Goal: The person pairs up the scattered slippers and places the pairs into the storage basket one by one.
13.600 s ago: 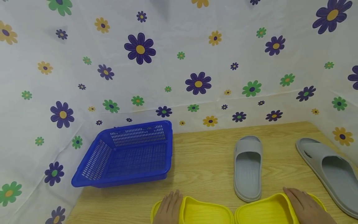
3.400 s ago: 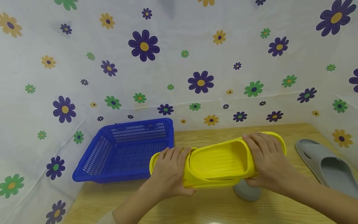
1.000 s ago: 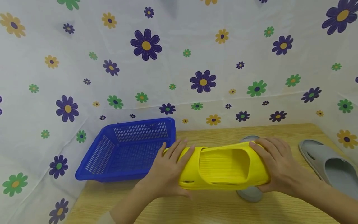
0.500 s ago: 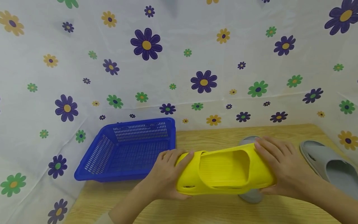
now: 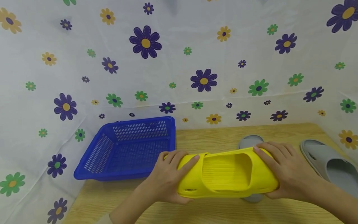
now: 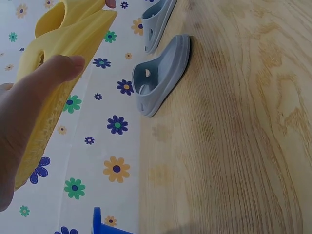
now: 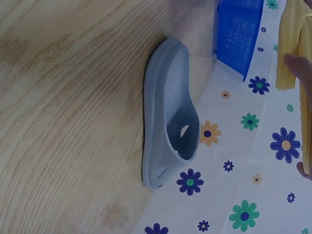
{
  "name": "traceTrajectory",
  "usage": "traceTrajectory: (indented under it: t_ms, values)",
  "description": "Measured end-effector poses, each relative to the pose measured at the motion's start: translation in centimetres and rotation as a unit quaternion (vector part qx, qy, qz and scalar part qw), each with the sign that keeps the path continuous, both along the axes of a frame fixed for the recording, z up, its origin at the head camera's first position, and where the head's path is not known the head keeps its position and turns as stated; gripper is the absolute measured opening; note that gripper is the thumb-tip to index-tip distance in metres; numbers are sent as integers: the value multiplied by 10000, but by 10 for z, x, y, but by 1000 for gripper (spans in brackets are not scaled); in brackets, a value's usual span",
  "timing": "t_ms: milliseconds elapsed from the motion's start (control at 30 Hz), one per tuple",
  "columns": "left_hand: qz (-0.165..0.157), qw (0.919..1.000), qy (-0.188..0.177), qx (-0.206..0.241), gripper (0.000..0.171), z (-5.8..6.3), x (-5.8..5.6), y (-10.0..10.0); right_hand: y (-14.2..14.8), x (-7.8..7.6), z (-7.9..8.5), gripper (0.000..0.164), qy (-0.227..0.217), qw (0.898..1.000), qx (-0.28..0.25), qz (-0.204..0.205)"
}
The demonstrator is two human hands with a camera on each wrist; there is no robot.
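Note:
Two yellow slippers (image 5: 226, 171) are held above the table, facing opposite ways, one fitted into the other. In the head view, my left hand (image 5: 167, 179) grips their left end, fingers over the top and thumb below. At the right end my right hand (image 5: 292, 172) holds on the same way. The left wrist view has a yellow slipper (image 6: 58, 44) at upper left, with the left thumb along its sole. Only a strip of the yellow slippers (image 7: 287, 34) and part of the right hand show at the right wrist view's edge.
A blue perforated basket (image 5: 124, 179) stands at the table's left. One grey slipper (image 5: 250, 141) lies behind the yellow pair and is partly hidden by it; another grey slipper (image 5: 332, 161) lies at the right. A flower-print sheet (image 5: 179, 68) hangs behind the wooden table (image 5: 207, 211).
Earliest, the yellow slippers lay side by side on the table under both hands. They were then lifted and overlapped. Over the last second the held pair has sunk slightly and shifted right.

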State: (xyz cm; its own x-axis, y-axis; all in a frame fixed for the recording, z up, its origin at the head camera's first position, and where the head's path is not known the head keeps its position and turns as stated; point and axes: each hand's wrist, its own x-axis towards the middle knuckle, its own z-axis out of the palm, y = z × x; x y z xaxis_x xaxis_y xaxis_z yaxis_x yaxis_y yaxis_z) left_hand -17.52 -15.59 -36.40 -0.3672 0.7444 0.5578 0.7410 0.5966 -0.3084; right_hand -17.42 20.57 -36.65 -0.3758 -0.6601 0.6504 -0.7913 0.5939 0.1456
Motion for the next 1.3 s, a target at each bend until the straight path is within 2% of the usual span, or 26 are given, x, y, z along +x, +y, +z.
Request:
traceTrajectory:
  t_ms: [133,300,567,700,833,1167,1300]
  values:
    - [-42,9999,93,-5,107,1,0,5,0,0,0,88,125,9999,-39,42]
    - [-49,9999,98,-34,106,2,2,9,0,1,0,86,59,9999,-126,94]
    - [-104,9972,-511,-536,112,13,11,6,1,4,3,82,264,9969,-567,468]
    - [-45,9957,-646,-659,118,18,11,2,1,2,5,79,395,9952,-590,669]
    - [-16,9943,-774,-727,118,16,10,-4,1,0,5,76,470,9939,-604,796]
    - [-472,9966,-523,-427,96,11,5,-10,-1,-3,3,75,517,9924,-647,911]
    - [-556,9970,-370,-386,92,10,2,-9,0,-4,2,76,501,9933,-598,852]
